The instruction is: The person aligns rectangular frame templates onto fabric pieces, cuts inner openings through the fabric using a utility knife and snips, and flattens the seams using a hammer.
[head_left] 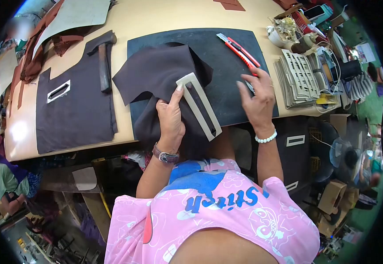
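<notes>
My left hand (171, 116) grips dark brown leather (156, 70) with a long white slotted frame (200, 108) on it, the thumb on the frame's upper left side. The leather lies partly on a dark cutting mat (226, 92) and hangs over the table's front edge. My right hand (258, 99) is over the mat's right side, fingers spread and bent, close to the lower ends of red cutters (243, 52). Something small and metallic shows beside its fingers; whether the hand touches it I cannot tell.
On the left, a hammer (104, 66) rests on dark leather (77, 119) with a small white frame (59, 91). Stacked pale templates (297, 79) and a container (279, 35) stand at the right. A co-worker (13, 180) is at the far left.
</notes>
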`<state>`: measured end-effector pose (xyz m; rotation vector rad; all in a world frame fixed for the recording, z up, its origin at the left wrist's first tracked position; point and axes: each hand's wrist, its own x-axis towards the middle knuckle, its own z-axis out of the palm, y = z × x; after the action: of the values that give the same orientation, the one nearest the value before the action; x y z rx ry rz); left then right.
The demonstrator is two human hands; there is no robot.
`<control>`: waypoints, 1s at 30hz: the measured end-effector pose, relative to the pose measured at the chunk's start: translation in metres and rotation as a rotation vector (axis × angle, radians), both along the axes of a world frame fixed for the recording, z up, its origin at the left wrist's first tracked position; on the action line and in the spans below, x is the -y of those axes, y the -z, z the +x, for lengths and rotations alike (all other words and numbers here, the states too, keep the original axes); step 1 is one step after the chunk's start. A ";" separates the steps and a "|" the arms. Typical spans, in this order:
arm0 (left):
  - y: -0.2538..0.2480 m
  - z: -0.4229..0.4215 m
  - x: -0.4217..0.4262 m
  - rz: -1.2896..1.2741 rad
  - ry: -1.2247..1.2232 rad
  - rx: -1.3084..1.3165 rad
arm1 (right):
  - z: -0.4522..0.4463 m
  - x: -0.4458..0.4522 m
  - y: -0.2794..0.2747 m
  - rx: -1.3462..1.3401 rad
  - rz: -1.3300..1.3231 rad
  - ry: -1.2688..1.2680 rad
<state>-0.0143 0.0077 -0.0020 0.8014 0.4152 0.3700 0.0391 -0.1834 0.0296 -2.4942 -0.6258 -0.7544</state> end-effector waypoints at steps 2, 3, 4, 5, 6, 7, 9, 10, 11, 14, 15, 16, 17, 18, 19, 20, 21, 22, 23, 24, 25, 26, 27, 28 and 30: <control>-0.002 -0.001 0.001 0.012 -0.005 -0.017 | -0.004 -0.024 -0.015 -0.021 0.081 -0.231; -0.001 -0.002 0.000 0.006 0.018 -0.030 | -0.005 -0.035 -0.017 -0.023 0.097 -0.352; -0.001 -0.003 -0.001 0.000 0.039 -0.041 | -0.003 -0.044 -0.016 0.017 0.067 -0.414; -0.001 -0.003 -0.002 -0.006 0.058 -0.051 | -0.002 -0.052 -0.015 0.058 0.036 -0.478; 0.002 -0.003 -0.003 0.006 0.060 -0.040 | -0.003 -0.057 -0.015 0.078 -0.028 -0.489; 0.006 -0.002 -0.004 0.019 0.061 -0.029 | -0.002 -0.061 -0.014 0.116 -0.061 -0.505; 0.007 -0.003 -0.003 0.028 0.056 -0.011 | 0.003 -0.067 -0.010 0.193 -0.130 -0.534; 0.005 -0.003 -0.002 0.026 0.051 -0.003 | 0.006 -0.070 -0.012 0.225 -0.151 -0.534; 0.004 -0.003 -0.001 0.023 0.047 0.005 | 0.008 -0.069 -0.011 0.216 -0.158 -0.542; 0.005 -0.001 -0.001 0.036 0.028 0.018 | 0.019 -0.069 -0.010 0.185 -0.135 -0.571; 0.004 -0.001 -0.002 0.039 0.051 -0.005 | 0.022 -0.069 -0.010 0.185 -0.137 -0.585; 0.004 -0.002 -0.002 0.041 0.074 -0.029 | 0.024 -0.068 -0.010 0.186 -0.139 -0.598; 0.003 -0.002 -0.003 0.043 0.097 -0.051 | 0.027 -0.068 -0.011 0.188 -0.142 -0.612; 0.003 -0.003 -0.003 0.047 0.114 -0.039 | 0.030 -0.068 -0.012 0.161 -0.153 -0.622; 0.003 -0.003 -0.003 0.053 0.132 -0.028 | 0.032 -0.069 -0.012 0.134 -0.163 -0.632; 0.003 -0.003 -0.004 0.058 0.151 -0.017 | 0.034 -0.070 -0.013 0.105 -0.172 -0.640; 0.005 -0.003 -0.005 0.048 0.142 -0.024 | 0.035 -0.071 -0.013 0.079 -0.139 -0.649; 0.007 -0.002 -0.005 0.036 0.135 -0.031 | 0.036 -0.072 -0.012 0.053 -0.105 -0.657; 0.008 -0.002 -0.006 0.024 0.126 -0.037 | 0.037 -0.074 -0.011 0.026 -0.073 -0.666; 0.006 -0.002 -0.006 0.038 0.136 -0.037 | 0.038 -0.076 -0.011 -0.023 -0.057 -0.661; 0.004 -0.003 -0.006 0.052 0.145 -0.038 | 0.038 -0.077 -0.011 -0.073 -0.042 -0.656; 0.003 -0.004 -0.005 0.065 0.156 -0.040 | 0.038 -0.078 -0.010 -0.123 -0.026 -0.649; 0.003 -0.004 -0.006 0.046 0.159 -0.039 | 0.039 -0.080 -0.008 -0.180 -0.003 -0.630; 0.004 -0.004 -0.006 0.027 0.162 -0.038 | 0.042 -0.083 -0.005 -0.236 0.019 -0.612; 0.003 -0.003 -0.006 -0.003 0.155 -0.026 | 0.041 -0.088 -0.009 -0.283 0.049 -0.550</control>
<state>-0.0178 0.0138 -0.0045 0.8302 0.3751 0.2148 0.0798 -0.0951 0.0385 -2.1650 -1.0980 -0.2036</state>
